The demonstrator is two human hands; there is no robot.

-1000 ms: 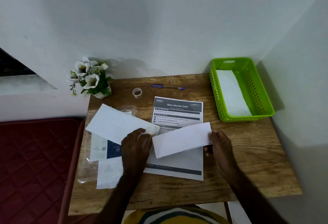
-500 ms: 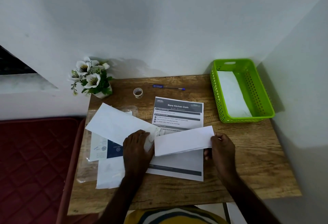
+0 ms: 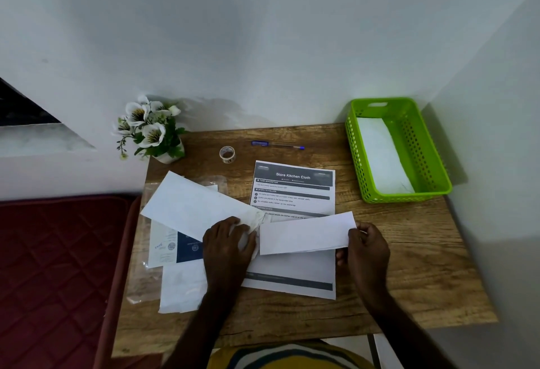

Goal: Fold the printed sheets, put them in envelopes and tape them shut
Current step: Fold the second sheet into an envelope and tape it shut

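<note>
Change since a second ago: folded sheet (image 3: 305, 234) brought nearer the envelope's mouth, its left end now just beside the left hand (image 3: 229, 241). Left hand: grasping the open end of the white envelope (image 3: 198, 206), held over the bench (image 3: 409, 275). Right hand (image 3: 366, 247): pinching the folded sheet's right end. Printed sheet (image 3: 293, 190): flat beneath. Tape roll (image 3: 227, 154): behind, untouched.

Dim, bluish indoor light; soft shadows fall behind the white artificial flowers (image 3: 150, 129) and green perforated plastic basket (image 3: 409, 187); edges bend, forearms blur.
</note>
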